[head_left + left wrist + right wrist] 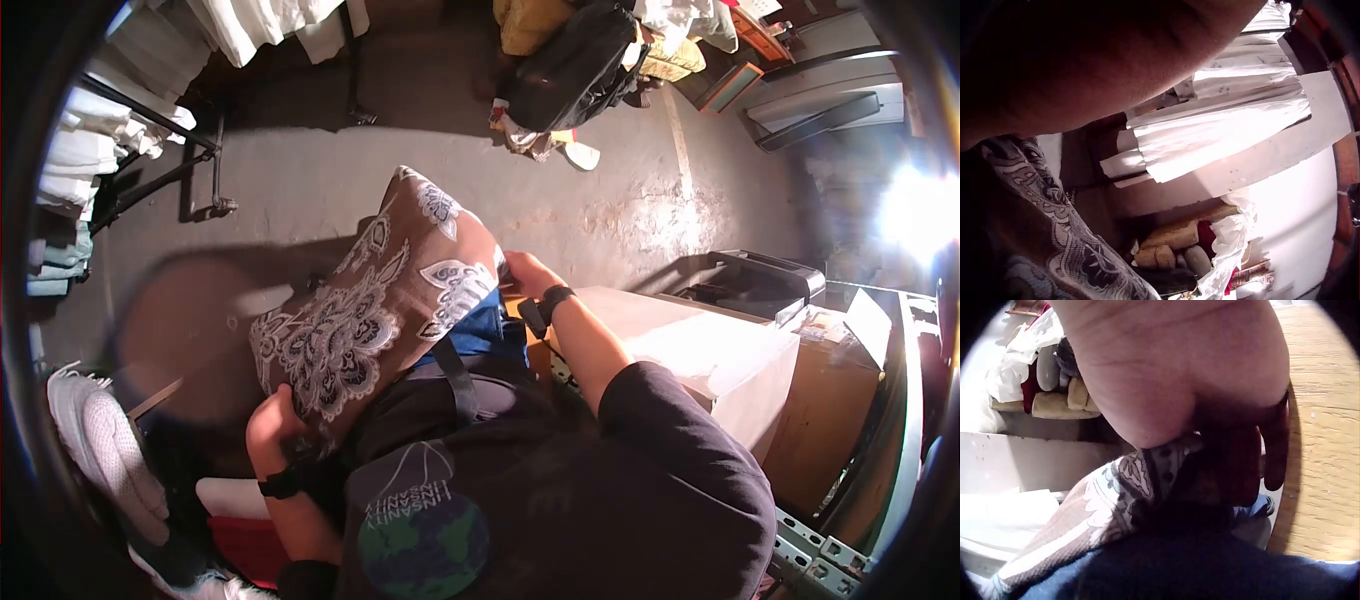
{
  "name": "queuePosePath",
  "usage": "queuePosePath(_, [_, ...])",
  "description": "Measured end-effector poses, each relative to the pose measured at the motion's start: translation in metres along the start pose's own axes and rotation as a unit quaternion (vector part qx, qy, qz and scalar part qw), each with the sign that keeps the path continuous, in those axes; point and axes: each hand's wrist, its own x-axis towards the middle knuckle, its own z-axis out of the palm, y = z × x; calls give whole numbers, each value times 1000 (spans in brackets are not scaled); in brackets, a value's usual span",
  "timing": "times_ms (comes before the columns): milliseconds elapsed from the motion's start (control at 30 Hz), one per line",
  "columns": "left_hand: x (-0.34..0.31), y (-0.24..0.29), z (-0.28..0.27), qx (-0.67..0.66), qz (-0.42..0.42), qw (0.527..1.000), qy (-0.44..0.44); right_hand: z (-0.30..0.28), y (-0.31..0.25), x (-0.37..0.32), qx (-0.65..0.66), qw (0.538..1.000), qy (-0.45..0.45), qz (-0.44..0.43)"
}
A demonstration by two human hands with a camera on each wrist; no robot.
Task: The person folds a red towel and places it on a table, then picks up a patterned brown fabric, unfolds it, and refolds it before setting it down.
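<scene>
A brown cushion [370, 300] with white and dark floral embroidery is held tilted in front of the person's torso in the head view. My left hand [278, 420] grips its lower left edge, the fingers mostly hidden by the cushion. At the opposite end, my right hand [528, 275] holds the upper right corner. The right wrist view shows that hand [1179, 375] with its fingers curled over the patterned cloth [1119, 494]. In the left wrist view the forearm or hand covers the top, and the cushion's patterned side [1079, 237] runs along the lower left.
A pale-topped box or table [670, 340] stands right beside the right arm, with a black crate [765, 280] behind it. White garments [250, 25] hang on a rack at upper left. A black bag [570, 70] lies among cushions on the floor. Rolled white textile [105, 440] sits at left.
</scene>
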Motion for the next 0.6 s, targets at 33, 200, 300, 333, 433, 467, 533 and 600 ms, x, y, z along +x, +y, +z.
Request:
queuePosePath(33, [-5,18,-6,-47,-5,998,39,-31,38,42,-22,998,-21,-50])
queuePosePath(200, [-6,19,-8,-34,26,995,94,2,11,17,-201,968,-41,-142])
queuePosePath(300, [-2,5,1,14,56,992,114,42,-26,-31,13,997,76,1])
queuePosePath(333, [-1,-1,5,29,63,991,118,-11,29,26,-134,986,16,-101])
queuePosePath(433, [14,-56,56,-64,50,990,117,29,-15,-20,-56,996,53,-32])
queuePosePath(467, [22,-84,80,-170,44,978,113,25,-13,-22,-118,990,33,-74])
queuePosePath(533, [17,-84,76,-276,35,954,112,43,-31,-36,40,997,59,13])
queuePosePath(600, [5,-35,29,-54,48,992,108,46,-31,-33,46,995,86,12])
